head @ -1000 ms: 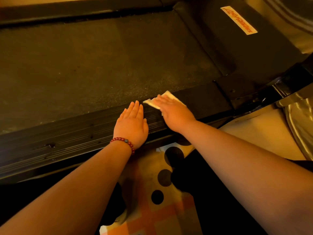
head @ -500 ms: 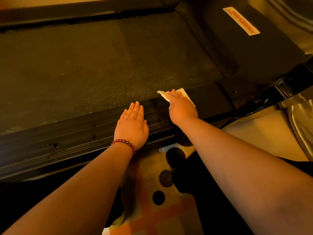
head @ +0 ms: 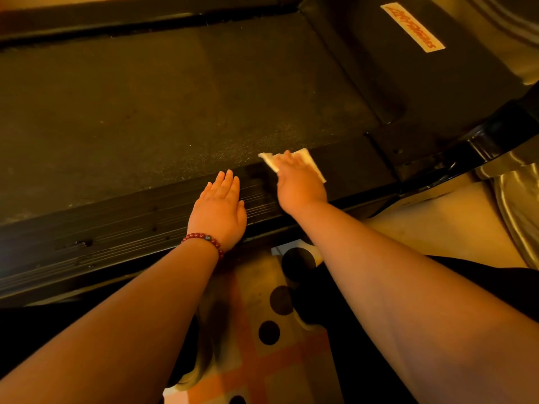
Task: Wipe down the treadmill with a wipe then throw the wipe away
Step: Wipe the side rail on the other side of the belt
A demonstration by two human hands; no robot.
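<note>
- Wipe [head: 312, 166]: white, folded, flat sheet. It lies on the near side of the treadmill where the ribbed rail meets the belt, close to the motor cover. One corner juts out to the left past the fingertips and one edge shows along the little-finger side. Its long axis runs across the fingers, its left end toward the belt.
- Right hand [head: 297, 182]: palm down on the wipe, fingers straight and close together, pressing it flat with no pinch. The forearm reaches in from lower right.
- Left hand [head: 218, 211]: flat on the rail just left of the right hand and apart from it. The fingers are straight and together, pointing at the belt, and hold nothing. A dark red bead bracelet [head: 204, 239] sits at the wrist.
- Black ribbed side rail [head: 116, 228]: long, running away to the left, bare.
- Dark textured running belt [head: 175, 97]: wide, lying beyond both hands.
- Black motor cover [head: 437, 83]: at right, bearing a pale label with red lettering [head: 412, 27].
- Patterned floor mat [head: 250, 330]: orange stripes and black dots, below the rail between the forearms.
</note>
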